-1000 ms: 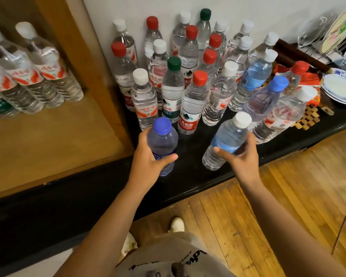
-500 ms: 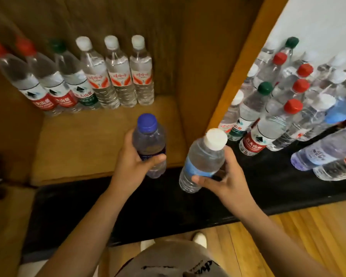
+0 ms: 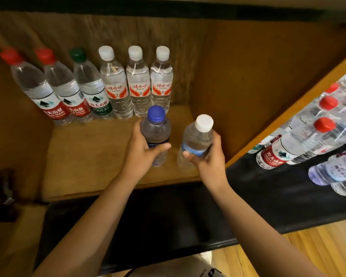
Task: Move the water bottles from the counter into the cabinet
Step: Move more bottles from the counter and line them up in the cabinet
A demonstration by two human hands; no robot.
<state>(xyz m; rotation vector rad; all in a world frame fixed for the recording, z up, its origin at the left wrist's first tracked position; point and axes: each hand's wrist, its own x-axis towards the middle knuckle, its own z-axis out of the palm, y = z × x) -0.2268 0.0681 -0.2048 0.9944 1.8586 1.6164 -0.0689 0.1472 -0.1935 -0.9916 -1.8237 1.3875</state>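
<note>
**Two More Bottles Heading Into the Cabinet**

Holding a blue-capped bottle (image 3: 155, 134) in the left hand (image 3: 142, 148), fingers and thumb curled round its body just below the shoulder. Gripping a white-capped bottle with a blue label band (image 3: 196, 140) in the right hand (image 3: 210, 156), thumb across the label, bottle leaning slightly to the right. Carrying both over the front part of the wooden cabinet shelf (image 3: 84, 156), upright or nearly so, neither one visibly resting on the wood yet.

Standing already at the back of the shelf: a row of six bottles, touching or just beside one another. Counting from the left, two red-capped bottles (image 3: 48, 92), one green-capped bottle (image 3: 90, 90), then three white-capped bottles with orange-red labels (image 3: 137, 84). Leaving bare shelf in front of that row and to its right, near the cabinet's side panel (image 3: 248, 92).

Waiting on the black counter (image 3: 278, 186) at the right edge of the view: several more bottles, among them red-capped ones (image 3: 300, 140) and a purplish one (image 3: 332, 170), partly cut off and blurred, so not giving an exact count.

Judging the task as partly done: six stored, two in hand about to be set down, a good number left on the counter, likely calling for several more trips.
</note>
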